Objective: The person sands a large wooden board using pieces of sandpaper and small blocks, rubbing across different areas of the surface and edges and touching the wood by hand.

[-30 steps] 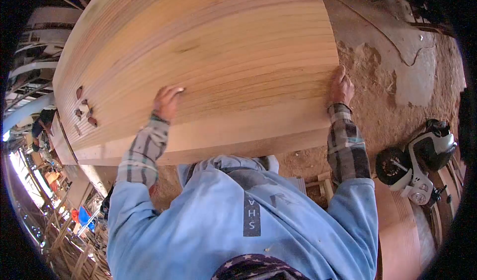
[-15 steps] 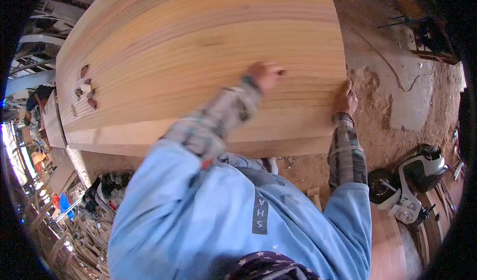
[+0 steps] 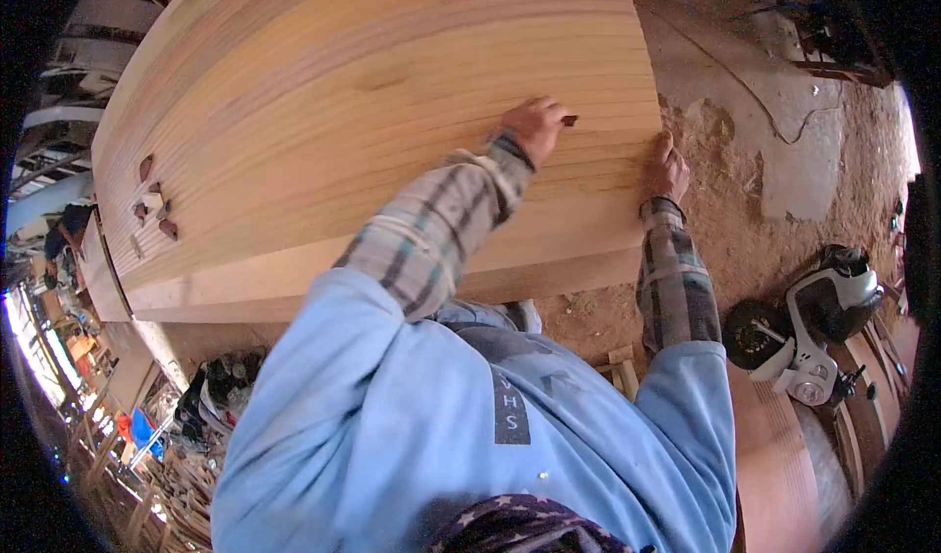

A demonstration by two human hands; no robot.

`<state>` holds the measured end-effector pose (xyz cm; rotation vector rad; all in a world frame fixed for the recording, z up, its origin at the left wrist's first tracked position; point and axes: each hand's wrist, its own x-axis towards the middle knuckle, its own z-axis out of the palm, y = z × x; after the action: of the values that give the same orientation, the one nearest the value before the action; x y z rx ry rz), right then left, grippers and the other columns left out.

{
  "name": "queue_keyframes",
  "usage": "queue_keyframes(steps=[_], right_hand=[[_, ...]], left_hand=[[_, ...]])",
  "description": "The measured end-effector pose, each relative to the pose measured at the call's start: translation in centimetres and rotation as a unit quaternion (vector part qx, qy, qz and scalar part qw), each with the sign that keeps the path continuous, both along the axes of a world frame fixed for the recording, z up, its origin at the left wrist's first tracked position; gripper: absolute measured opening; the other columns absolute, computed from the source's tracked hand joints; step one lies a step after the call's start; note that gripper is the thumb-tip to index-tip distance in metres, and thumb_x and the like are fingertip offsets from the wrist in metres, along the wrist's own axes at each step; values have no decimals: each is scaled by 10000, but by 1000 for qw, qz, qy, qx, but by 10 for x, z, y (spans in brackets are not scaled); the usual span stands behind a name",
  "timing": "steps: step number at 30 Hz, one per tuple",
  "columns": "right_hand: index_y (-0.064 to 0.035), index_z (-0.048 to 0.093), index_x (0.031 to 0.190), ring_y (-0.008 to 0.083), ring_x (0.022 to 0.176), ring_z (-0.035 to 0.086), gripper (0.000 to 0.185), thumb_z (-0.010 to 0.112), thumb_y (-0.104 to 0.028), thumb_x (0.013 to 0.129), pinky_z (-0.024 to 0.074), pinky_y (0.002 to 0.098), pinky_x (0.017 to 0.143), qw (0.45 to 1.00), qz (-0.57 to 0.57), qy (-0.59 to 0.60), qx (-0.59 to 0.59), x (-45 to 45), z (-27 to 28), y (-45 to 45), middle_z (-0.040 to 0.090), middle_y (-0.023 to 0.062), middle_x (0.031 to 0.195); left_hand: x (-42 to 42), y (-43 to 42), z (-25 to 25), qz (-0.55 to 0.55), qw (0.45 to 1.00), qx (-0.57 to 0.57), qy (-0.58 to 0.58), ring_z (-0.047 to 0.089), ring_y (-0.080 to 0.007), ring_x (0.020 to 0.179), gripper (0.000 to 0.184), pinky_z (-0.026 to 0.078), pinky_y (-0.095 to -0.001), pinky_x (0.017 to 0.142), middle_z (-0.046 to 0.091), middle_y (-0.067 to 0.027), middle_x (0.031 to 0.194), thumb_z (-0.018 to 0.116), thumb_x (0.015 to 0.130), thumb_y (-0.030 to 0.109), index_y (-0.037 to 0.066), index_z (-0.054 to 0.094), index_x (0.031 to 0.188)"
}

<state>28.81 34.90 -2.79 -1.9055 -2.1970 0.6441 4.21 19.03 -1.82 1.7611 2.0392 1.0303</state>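
Observation:
A large wooden panel (image 3: 392, 141) with striped grain lies in front of me. My left hand (image 3: 534, 129) is closed on a small dark reddish-brown piece (image 3: 569, 121) that looks like folded sandpaper, held against the panel's top near its right end. Most of that piece is hidden by the fingers. At the right edge of the panel, my right hand (image 3: 667, 171) grips the rim, its fingertips partly hidden. Several similar brown pieces (image 3: 169, 228) and a small pale block (image 3: 153, 200) lie on the panel's left end.
Right of the panel is a dusty dirt floor (image 3: 720, 220) with a cable (image 3: 755, 102) on it. A white and black motorbike (image 3: 814, 357) stands at lower right near wooden boards (image 3: 774, 455). Scrap wood (image 3: 176, 494) is heaped at lower left. A person (image 3: 69, 234) is at far left.
My left hand has moved toward the panel's right end with the brown piece. My right hand has stayed on the edge. The whole view has shifted slightly.

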Motion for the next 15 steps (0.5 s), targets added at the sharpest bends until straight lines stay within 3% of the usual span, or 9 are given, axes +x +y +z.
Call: queue_keyframes(steps=[3,5,7,8,10,13,15], right_hand=[[0,675,1055,436,1027,582,704,285,-580,967,434,487,916,1000,-21,4,-4,-3,3,0,635,268,1079],[17,672,1047,433,1030,583,716,283,-578,968,435,487,915,1000,-22,-1,-10,-3,-2,-1,634,273,1077],[23,674,1033,430,1030,584,712,279,-567,974,437,484,913,1000,12,-3,17,-1,-2,-4,639,268,1065],[23,674,1033,430,1030,584,712,279,-567,974,437,484,913,1000,6,-5,11,0,-5,-2,639,268,1065],[2,680,1029,431,1021,584,679,269,-537,987,443,483,905,999,-12,-24,-27,3,-7,1,646,252,1059],[-30,688,1034,426,1013,589,636,275,-512,993,453,486,889,999,-21,-26,-38,-5,10,-3,650,242,1054],[-46,690,1039,416,1013,594,616,285,-507,992,458,487,881,998,-29,-25,-48,-6,8,-4,650,237,1055]], left_hand=[[-7,-1,10,22,997,-73,-13,618,-319,905,161,515,-421,760,631,-111,924,629,845,187,106,667,979],[-59,-69,17,8,992,-116,-55,640,-304,890,129,513,-407,758,655,-107,895,604,835,132,108,664,947],[-110,-140,29,33,987,-147,-57,651,-277,894,165,519,-370,761,678,-93,945,638,852,162,108,684,1001],[-133,-175,28,53,982,-179,-4,656,-267,894,145,521,-359,764,686,-83,940,641,856,128,106,689,991],[-148,-207,38,123,968,-220,-13,661,-260,884,144,522,-355,757,687,-77,911,646,853,104,109,693,989],[-111,-157,21,104,979,-173,-35,660,-268,880,140,524,-355,744,685,-80,909,655,847,103,112,695,981],[-55,-77,18,71,993,-93,-20,659,-279,877,136,527,-357,736,683,-83,906,661,840,104,114,695,972]])
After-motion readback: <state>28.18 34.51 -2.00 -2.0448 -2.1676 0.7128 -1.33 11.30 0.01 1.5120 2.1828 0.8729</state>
